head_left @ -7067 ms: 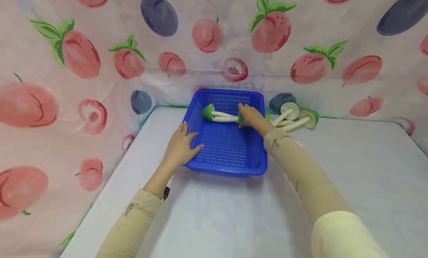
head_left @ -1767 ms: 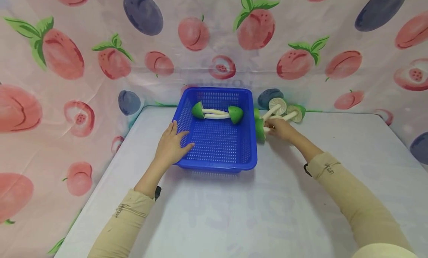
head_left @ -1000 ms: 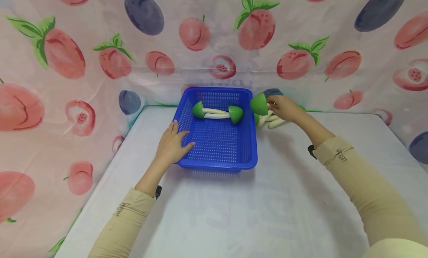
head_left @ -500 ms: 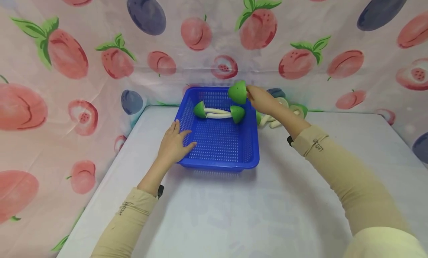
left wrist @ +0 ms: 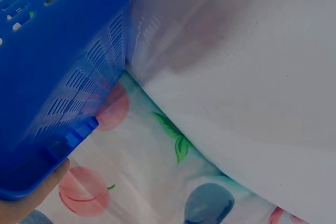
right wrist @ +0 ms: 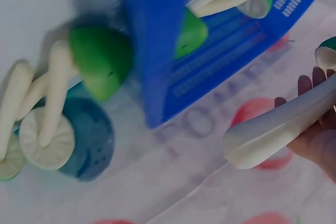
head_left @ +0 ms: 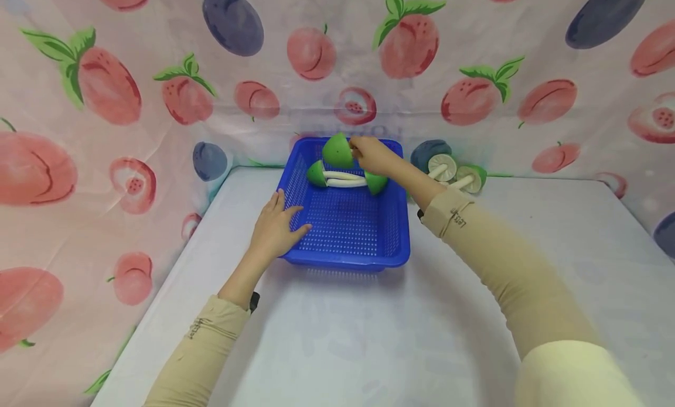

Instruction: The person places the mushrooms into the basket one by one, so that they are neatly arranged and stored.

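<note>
My right hand (head_left: 374, 155) pinches a toy mushroom (head_left: 337, 150) with a green cap, raised over the back of the blue plastic basket (head_left: 343, 259). In the right wrist view its pale stem (right wrist: 278, 129) sticks out past my fingers. Two similar mushrooms (head_left: 316, 174) lie across the basket floor, caps at opposite ends; my right hand partly covers the right cap (head_left: 375, 184). With spread, fairly straight fingers, my left hand (head_left: 274, 231) rests on the basket's left rim. One of its fingers (left wrist: 37, 203) shows just outside that rim in the left wrist view.
Several more mushrooms (head_left: 442, 168) lie on the white table (head_left: 474, 266) against the basket's right side, partly behind my right arm. In the right wrist view, one green cap (right wrist: 100, 61) lies close to the basket wall. A fruit-printed cloth (head_left: 221, 102) hangs behind and left.
My right hand took a mushroom from the pile right of the basket, lifted it and carried it left over the basket. My left hand has stayed on the rim.
</note>
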The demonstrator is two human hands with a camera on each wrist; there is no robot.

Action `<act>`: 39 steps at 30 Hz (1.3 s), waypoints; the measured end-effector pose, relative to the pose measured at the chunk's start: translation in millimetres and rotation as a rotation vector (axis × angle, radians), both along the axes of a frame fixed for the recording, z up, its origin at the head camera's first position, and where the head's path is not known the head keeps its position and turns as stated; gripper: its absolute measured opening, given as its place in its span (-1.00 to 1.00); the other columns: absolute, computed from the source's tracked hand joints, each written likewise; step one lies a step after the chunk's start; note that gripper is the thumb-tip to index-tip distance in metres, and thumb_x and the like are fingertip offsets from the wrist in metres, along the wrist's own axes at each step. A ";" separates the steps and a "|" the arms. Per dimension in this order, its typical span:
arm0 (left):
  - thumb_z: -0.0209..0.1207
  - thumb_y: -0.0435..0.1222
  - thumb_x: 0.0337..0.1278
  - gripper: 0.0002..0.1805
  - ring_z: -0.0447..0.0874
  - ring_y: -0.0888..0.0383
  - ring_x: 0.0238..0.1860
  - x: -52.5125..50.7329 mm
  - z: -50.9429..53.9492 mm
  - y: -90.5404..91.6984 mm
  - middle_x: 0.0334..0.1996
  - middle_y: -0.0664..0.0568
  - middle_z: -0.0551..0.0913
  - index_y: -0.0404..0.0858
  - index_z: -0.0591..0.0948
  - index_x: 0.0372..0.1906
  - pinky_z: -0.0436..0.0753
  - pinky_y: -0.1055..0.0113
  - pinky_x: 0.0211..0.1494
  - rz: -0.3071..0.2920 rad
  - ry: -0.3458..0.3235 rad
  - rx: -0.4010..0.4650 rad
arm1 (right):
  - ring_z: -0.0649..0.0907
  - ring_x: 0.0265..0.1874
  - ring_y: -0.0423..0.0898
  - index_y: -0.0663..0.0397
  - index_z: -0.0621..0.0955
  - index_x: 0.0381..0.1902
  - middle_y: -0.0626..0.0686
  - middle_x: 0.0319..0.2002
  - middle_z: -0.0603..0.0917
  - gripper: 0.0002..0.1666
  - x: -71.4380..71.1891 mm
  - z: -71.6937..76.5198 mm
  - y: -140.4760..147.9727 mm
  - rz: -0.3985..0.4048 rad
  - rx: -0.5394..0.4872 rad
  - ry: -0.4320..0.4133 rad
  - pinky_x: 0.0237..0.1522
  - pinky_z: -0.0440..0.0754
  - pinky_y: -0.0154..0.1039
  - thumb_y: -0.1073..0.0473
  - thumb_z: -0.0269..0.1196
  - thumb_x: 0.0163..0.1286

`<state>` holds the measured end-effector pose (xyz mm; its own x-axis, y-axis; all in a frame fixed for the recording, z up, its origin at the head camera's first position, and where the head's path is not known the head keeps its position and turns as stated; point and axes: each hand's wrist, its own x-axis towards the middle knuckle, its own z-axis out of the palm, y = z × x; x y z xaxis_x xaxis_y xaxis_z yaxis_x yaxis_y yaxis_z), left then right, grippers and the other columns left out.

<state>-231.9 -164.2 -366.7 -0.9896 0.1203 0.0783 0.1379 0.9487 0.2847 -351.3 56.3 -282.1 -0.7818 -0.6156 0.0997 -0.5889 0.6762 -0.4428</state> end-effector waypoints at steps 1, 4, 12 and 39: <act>0.10 0.05 0.20 -0.36 -0.17 -0.24 0.49 -0.6 0.4 0.0 0.43 -0.41 -0.04 -0.27 0.44 0.27 -0.03 -0.08 0.51 -0.002 0.003 -0.001 | 0.55 -0.18 0.15 0.47 0.45 0.04 0.38 -0.09 0.57 -0.67 0.1 0.6 -5.6 0.007 -0.005 0.004 -0.05 0.50 -0.04 0.39 -0.15 0.46; 0.11 0.04 0.19 -0.36 -0.16 -0.25 0.49 -1.2 1.3 -0.6 0.43 -0.42 -0.03 -0.27 0.46 0.25 -0.02 -0.08 0.50 -0.002 0.019 -0.004 | 0.58 -0.11 0.15 0.45 0.47 0.05 0.36 -0.06 0.58 -0.66 0.1 0.8 -23.6 0.025 -0.016 0.011 0.03 0.53 -0.07 0.40 -0.13 0.45; 0.12 0.02 0.19 -0.38 -0.15 -0.26 0.48 0.3 -3.6 0.4 0.42 -0.43 -0.02 -0.29 0.47 0.24 -0.01 -0.09 0.50 -0.002 0.016 0.013 | 0.53 0.07 0.15 0.43 0.44 0.12 0.33 0.04 0.54 -0.63 -7.7 -15.3 -53.8 0.023 0.003 -0.039 0.17 0.50 -0.08 0.33 -0.14 0.50; 0.10 0.04 0.21 -0.39 -0.15 -0.19 0.50 -1.0 -3.2 -0.2 0.44 -0.37 -0.02 -0.25 0.46 0.26 -0.01 -0.06 0.51 0.012 0.021 0.013 | 0.63 -0.09 0.08 0.32 0.60 -0.13 0.22 -0.15 0.68 -0.76 -42.4 -98.2 -70.2 0.104 0.137 -0.016 0.08 0.55 -0.13 0.27 0.05 0.42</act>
<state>-232.9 -164.5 -369.9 -0.9892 0.1071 0.1005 0.1323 0.9467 0.2938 -393.7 -14.0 -380.3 -0.7139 -0.7003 -0.0027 -0.6524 0.6665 -0.3608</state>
